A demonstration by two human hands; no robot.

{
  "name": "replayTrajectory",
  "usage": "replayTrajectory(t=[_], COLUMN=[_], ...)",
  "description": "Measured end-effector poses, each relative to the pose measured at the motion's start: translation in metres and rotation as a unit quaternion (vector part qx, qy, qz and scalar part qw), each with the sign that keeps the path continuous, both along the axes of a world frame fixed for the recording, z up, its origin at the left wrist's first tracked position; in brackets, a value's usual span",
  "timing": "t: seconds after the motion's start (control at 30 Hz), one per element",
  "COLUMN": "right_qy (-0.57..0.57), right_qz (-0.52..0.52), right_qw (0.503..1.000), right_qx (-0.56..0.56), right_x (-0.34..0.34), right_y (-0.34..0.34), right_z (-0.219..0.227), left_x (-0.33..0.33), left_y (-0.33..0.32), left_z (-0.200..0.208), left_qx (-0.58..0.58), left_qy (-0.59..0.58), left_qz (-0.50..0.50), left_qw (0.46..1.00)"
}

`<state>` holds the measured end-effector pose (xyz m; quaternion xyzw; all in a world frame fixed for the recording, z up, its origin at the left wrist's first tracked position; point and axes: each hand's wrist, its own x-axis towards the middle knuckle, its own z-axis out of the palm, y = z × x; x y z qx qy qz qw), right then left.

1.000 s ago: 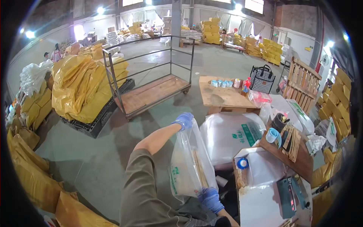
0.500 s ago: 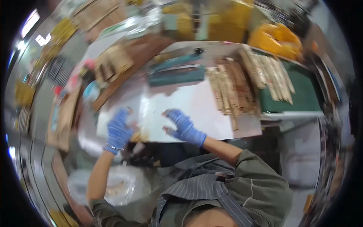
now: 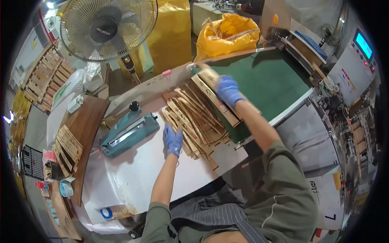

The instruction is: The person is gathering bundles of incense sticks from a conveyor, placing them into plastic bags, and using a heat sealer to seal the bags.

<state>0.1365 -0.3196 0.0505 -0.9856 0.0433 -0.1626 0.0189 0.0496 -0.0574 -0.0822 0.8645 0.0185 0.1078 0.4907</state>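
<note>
My right hand (image 3: 229,90), in a blue glove, is closed over a bundle of long, narrow tan paper packets (image 3: 209,77) at the left end of a green belt (image 3: 271,77). More packets (image 3: 214,101) with dark print lie just below that hand. My left hand (image 3: 173,139), gloved alike, rests at the left edge of a loose pile of similar packets (image 3: 194,117) on the white tabletop (image 3: 162,178). Its fingers point forward with the thumb apart, and it seems to touch the pile without gripping.
Left of the pile lies a teal case-like device (image 3: 129,135). A brown board (image 3: 87,125) carries a fanned stack of packets (image 3: 67,146). A roll of tape (image 3: 106,213) is near the front edge. Beyond stand a fan (image 3: 107,30) and a yellow sack (image 3: 227,36); a control panel (image 3: 362,50) is at right.
The view has swung right. Both hands have moved from the white tabletop, the left to the loose pile, the right onto the belt's packets. Packets spread over the belt earlier are now bunched at its left end.
</note>
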Motion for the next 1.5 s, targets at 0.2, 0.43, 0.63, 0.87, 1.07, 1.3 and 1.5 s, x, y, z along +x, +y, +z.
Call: replayTrajectory(t=[0.2,0.43,0.63,0.87,1.07,1.3,1.5], right_qy=[0.148,0.294,0.189,0.369,0.21,0.092,0.032], right_qz=[0.057,-0.009,0.068,0.051,0.233,0.489,0.487], right_qw=[0.972,0.889,0.904,0.418,0.503,0.687,0.481], right_qx=[0.173,0.35,0.378,0.828,0.805,0.53,0.728], right_x=[-0.035,-0.01,-0.042,-0.283,-0.269,-0.201,-0.199], right_y=[0.144,0.113,0.145,0.144,0.17,0.185,0.204], right_z=[-0.037,-0.083,-0.116,-0.082,-0.022,-0.007,0.018], left_x=[0.073,0.066,0.032,-0.227,-0.203,-0.123,-0.137], left_y=[-0.004,-0.003,0.02,0.058,0.081,0.136,0.104], left_z=[-0.033,-0.01,0.02,0.013,0.088,0.086,0.135], left_qx=[-0.295,-0.138,-0.392,-0.535,-0.472,-0.223,-0.457], left_qy=[0.039,0.128,0.156,0.255,0.165,-0.056,-0.086], left_qz=[0.072,0.139,0.009,-0.057,-0.173,-0.355,-0.32], left_qw=[0.952,0.972,0.907,0.804,0.848,0.906,0.825])
